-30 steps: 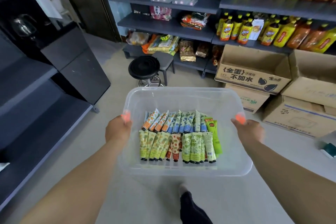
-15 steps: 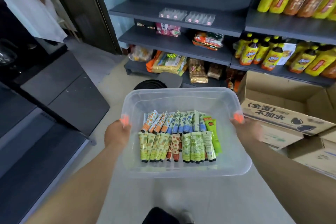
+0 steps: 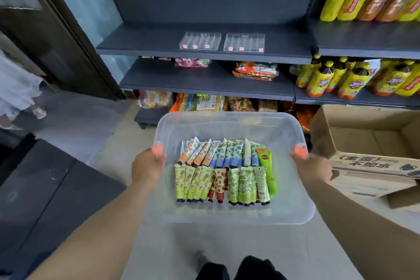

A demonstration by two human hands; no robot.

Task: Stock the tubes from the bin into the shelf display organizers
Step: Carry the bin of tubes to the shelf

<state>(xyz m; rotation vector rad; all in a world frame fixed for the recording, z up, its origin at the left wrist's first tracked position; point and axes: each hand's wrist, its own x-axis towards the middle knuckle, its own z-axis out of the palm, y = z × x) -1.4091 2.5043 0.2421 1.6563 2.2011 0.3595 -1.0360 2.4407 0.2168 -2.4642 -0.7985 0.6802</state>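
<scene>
The person carries a clear plastic bin (image 3: 234, 125) in front of the shelves, the left hand (image 3: 147, 167) gripping its left rim and the right hand (image 3: 312, 167) gripping its right rim. Tubes (image 3: 223, 170) lie in two rows on the bin's floor — flat, side by side. Two clear display organizers (image 3: 221, 42) sit side by side on the dark shelf (image 3: 141, 40) ahead.

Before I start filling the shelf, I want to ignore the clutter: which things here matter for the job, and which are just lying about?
For the job:
- bin, gripped by left hand and right hand
- tubes lying in it
- two clear organizers on the shelf

Lying about:
- drink bottles
- snack packets
- cardboard boxes
</scene>
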